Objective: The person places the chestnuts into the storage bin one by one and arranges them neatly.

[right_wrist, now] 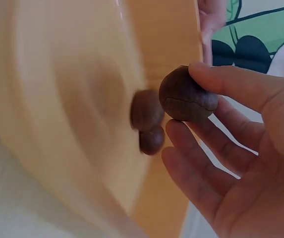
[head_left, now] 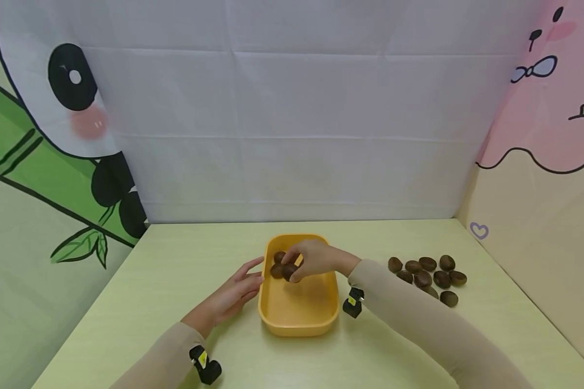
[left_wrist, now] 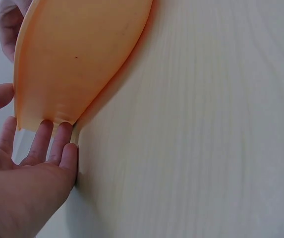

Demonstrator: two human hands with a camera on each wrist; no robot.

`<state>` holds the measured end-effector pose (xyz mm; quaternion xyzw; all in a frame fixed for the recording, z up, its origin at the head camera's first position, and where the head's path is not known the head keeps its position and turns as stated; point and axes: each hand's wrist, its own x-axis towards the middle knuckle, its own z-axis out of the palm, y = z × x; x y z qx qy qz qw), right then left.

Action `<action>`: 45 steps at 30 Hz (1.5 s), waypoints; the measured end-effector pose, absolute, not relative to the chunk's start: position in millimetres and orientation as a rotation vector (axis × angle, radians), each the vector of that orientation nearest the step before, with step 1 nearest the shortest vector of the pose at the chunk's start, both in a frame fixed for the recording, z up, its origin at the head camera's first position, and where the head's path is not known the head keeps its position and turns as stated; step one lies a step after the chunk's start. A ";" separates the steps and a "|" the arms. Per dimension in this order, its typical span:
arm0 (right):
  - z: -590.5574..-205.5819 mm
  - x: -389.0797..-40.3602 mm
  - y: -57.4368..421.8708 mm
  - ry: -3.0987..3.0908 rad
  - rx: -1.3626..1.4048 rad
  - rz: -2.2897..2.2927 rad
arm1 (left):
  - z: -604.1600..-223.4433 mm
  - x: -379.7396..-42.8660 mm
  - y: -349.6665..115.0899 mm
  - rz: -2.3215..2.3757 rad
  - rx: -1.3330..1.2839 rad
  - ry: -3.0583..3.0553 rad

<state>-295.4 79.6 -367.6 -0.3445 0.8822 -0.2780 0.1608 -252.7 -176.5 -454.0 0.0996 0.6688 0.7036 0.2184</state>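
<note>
A yellow tray [head_left: 299, 308] with raised walls sits on the table in front of me. Over its far left part my right hand [head_left: 313, 258] pinches a brown chestnut [right_wrist: 186, 95] between thumb and fingers. Inside the tray, close below that hand, lie two more chestnuts, one upper [head_left: 279, 256] and one lower [head_left: 276, 271] in the head view. My left hand [head_left: 233, 294] is at the tray's left side; in the left wrist view its fairly straight fingertips [left_wrist: 62, 130] touch the outer wall.
Several loose chestnuts [head_left: 422, 279] lie in a group on the table to the right, partly behind my right forearm. A white cloth wall [head_left: 302, 135] closes off the back, with printed cartoon panels at both sides. Each wrist carries a small black camera [head_left: 352, 302].
</note>
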 end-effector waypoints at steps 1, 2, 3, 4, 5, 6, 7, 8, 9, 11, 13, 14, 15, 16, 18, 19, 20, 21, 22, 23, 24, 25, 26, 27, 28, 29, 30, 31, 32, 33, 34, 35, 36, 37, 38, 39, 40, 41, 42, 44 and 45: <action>-370.5 -295.8 75.1 2.516 -0.994 -0.775 | -453.7 -252.6 -176.5 1.947 0.275 1.849; -373.5 -296.3 70.9 2.514 -1.002 -0.757 | -453.5 -252.7 -176.6 1.947 0.271 1.843; -376.1 -296.5 67.2 2.515 -1.008 -0.737 | -453.2 -252.5 -176.6 1.940 0.287 1.847; -378.2 -296.6 64.0 2.517 -1.007 -0.721 | -452.9 -252.5 -176.7 1.937 0.290 1.848; -380.0 -296.7 61.2 2.522 -1.005 -0.703 | -452.7 -252.6 -177.0 1.934 0.294 1.850; -381.5 -296.8 58.8 2.526 -0.998 -0.688 | -452.6 -252.9 -177.3 1.936 0.293 1.851; -382.3 -296.8 56.7 2.526 -0.986 -0.683 | -452.6 -253.2 -177.7 1.938 0.293 1.851; -382.8 -296.9 55.0 2.530 -0.977 -0.674 | -452.8 -253.5 -178.2 1.939 0.295 1.852; -383.0 -297.0 53.7 2.532 -0.972 -0.670 | -453.2 -253.9 -178.8 1.941 0.298 1.852; -382.3 -297.0 51.9 2.531 -0.964 -0.662 | -453.7 -254.3 -179.9 1.940 0.299 1.848; -380.7 -296.8 51.3 2.524 -0.963 -0.655 | -454.0 -254.4 -180.5 1.932 0.311 1.849; -379.9 -296.8 51.3 2.522 -0.966 -0.645 | -454.2 -254.5 -180.5 1.925 0.318 1.850; -378.9 -296.9 51.4 2.517 -0.969 -0.642 | -454.3 -254.6 -180.4 1.921 0.324 1.851; -377.7 -297.4 51.4 2.511 -0.972 -0.643 | -454.3 -254.6 -180.6 1.919 0.326 1.850; -375.4 -298.7 51.0 2.502 -0.978 -0.650 | -454.6 -255.1 -180.8 1.921 0.323 1.849; -374.2 -299.5 50.7 2.496 -0.979 -0.658 | -454.8 -255.2 -180.9 1.920 0.322 1.850; -373.3 -300.4 50.2 2.492 -0.977 -0.670 | -454.8 -255.3 -181.0 1.920 0.321 1.851; -372.6 -301.3 49.5 2.491 -0.972 -0.682 | -454.9 -255.4 -181.0 1.921 0.317 1.849; -372.4 -302.1 48.7 2.492 -0.967 -0.687 | -454.9 -255.3 -180.8 1.924 0.315 1.848; -372.7 -303.0 47.5 2.497 -0.960 -0.681 | -454.8 -255.0 -180.8 1.923 0.315 1.848; -373.2 -303.6 46.2 2.504 -0.954 -0.673 | -454.5 -254.6 -180.7 1.921 0.316 1.849; -374.0 -304.3 44.8 2.514 -0.947 -0.657 | -454.1 -254.2 -180.6 1.920 0.318 1.849; -375.2 -305.1 43.3 2.524 -0.939 -0.639 | -453.6 -253.8 -180.5 1.920 0.322 1.847; -376.3 -305.7 41.7 2.536 -0.931 -0.617 | -453.5 -253.5 -180.2 1.920 0.322 1.845; -377.4 -306.2 40.3 2.544 -0.921 -0.600 | -453.0 -253.1 -180.0 1.919 0.325 1.845; -378.5 -306.7 38.8 2.553 -0.910 -0.585 | -452.8 -252.8 -179.9 1.916 0.327 1.846; -379.3 -307.0 37.5 2.560 -0.898 -0.575 | -452.9 -252.6 -179.8 1.916 0.326 1.846; -380.1 -307.5 36.4 2.564 -0.886 -0.568 | -452.9 -252.5 -179.7 1.915 0.326 1.845; -380.7 -307.8 35.5 2.567 -0.874 -0.566 | -452.9 -252.2 -179.5 1.912 0.331 1.845; -381.4 -307.9 34.7 2.567 -0.861 -0.567 | -453.3 -252.3 -179.4 1.910 0.330 1.844; -382.3 -308.2 34.0 2.569 -0.851 -0.566 | -453.4 -252.1 -179.4 1.909 0.332 1.843; -383.1 -308.4 33.5 2.572 -0.845 -0.562 | -453.6 -252.0 -179.3 1.908 0.333 1.844; -384.5 -308.9 33.3 2.573 -0.841 -0.558 | -453.7 -251.8 -179.2 1.907 0.336 1.843; -385.4 -309.3 33.4 2.570 -0.840 -0.561 | -453.9 -251.8 -179.2 1.906 0.339 1.842; -386.5 -309.8 33.8 2.561 -0.842 -0.575 | -454.0 -251.8 -179.2 1.904 0.345 1.843; -387.6 -310.4 34.5 2.553 -0.845 -0.589 | -454.1 -251.9 -179.2 1.906 0.343 1.843; -388.7 -311.1 35.3 2.543 -0.848 -0.608 | -454.0 -251.8 -179.1 1.907 0.346 1.844; -389.5 -311.7 36.2 2.528 -0.850 -0.638 | -453.9 -251.8 -179.1 1.906 0.350 1.847; -390.2 -312.4 37.2 2.512 -0.849 -0.666 | -454.1 -251.9 -179.1 1.906 0.351 1.848; -390.9 -313.1 38.8 2.482 -0.847 -0.720 | -454.0 -251.9 -178.8 1.904 0.348 1.853; -391.1 -313.3 39.4 2.474 -0.844 -0.733 | -454.1 -252.0 -178.6 1.904 0.344 1.856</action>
